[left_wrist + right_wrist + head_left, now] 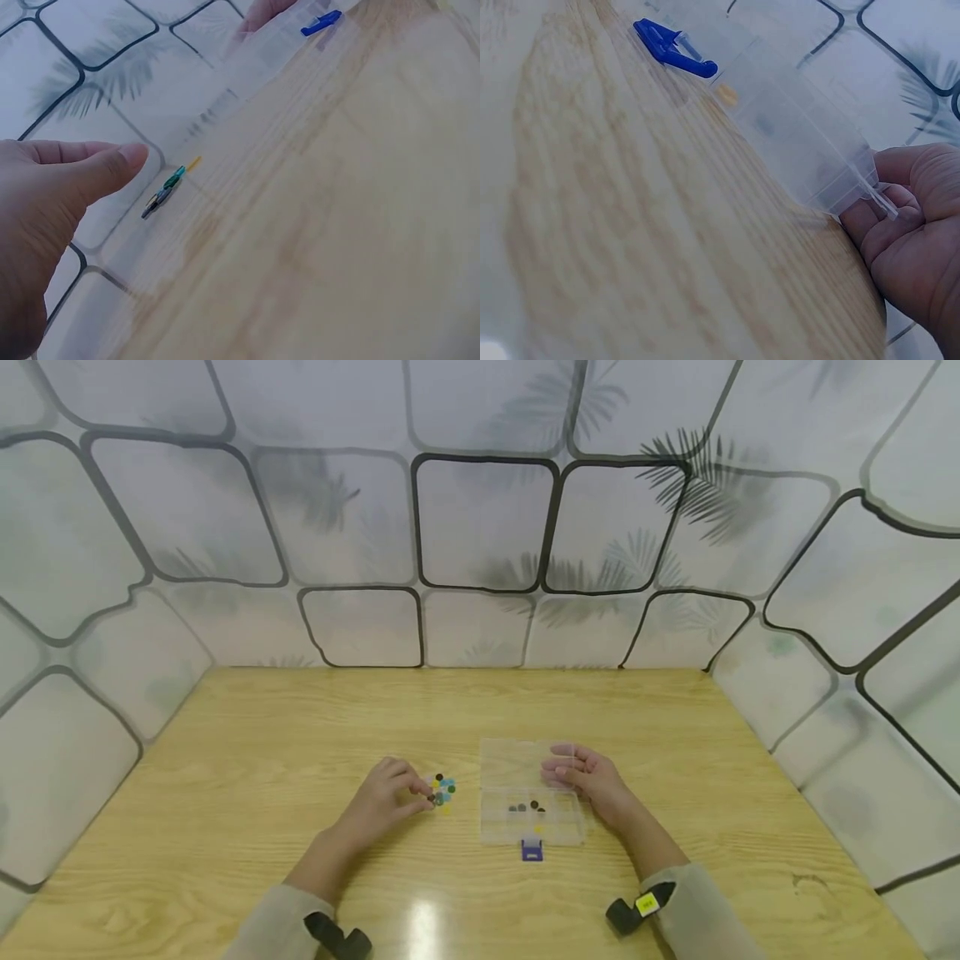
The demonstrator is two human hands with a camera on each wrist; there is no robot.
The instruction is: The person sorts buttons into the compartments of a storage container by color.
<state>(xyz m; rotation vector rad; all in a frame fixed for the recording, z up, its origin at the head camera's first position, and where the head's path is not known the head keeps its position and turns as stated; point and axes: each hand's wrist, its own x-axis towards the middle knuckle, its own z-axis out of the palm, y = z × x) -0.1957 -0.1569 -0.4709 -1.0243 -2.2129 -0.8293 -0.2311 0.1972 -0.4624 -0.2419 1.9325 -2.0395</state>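
Note:
Small flat round pieces (pixel 452 789) in black, green, blue and yellow lie in a loose cluster on the table. My left hand (pixel 386 797) is right at the cluster's left side, thumb and index fingertips a little apart at its edge. In the left wrist view the thumb is above the pieces (pixel 173 178). To the right stands a clear plastic box (pixel 495 831), its lid (pixel 513 764) raised and its blue latch (pixel 532 852) facing me. Several dark discs (pixel 534 805) and a yellow one sit inside. My right hand (pixel 596 785) grips the box at its right side, some fingers seen through the lid.
The wood-grain table (pixel 360 718) reaches back to a pale cloth wall (pixel 480 527) with dark outlines and leaf prints, which also closes in both sides. A dark wrist camera (pixel 337 935) is strapped over each sleeve.

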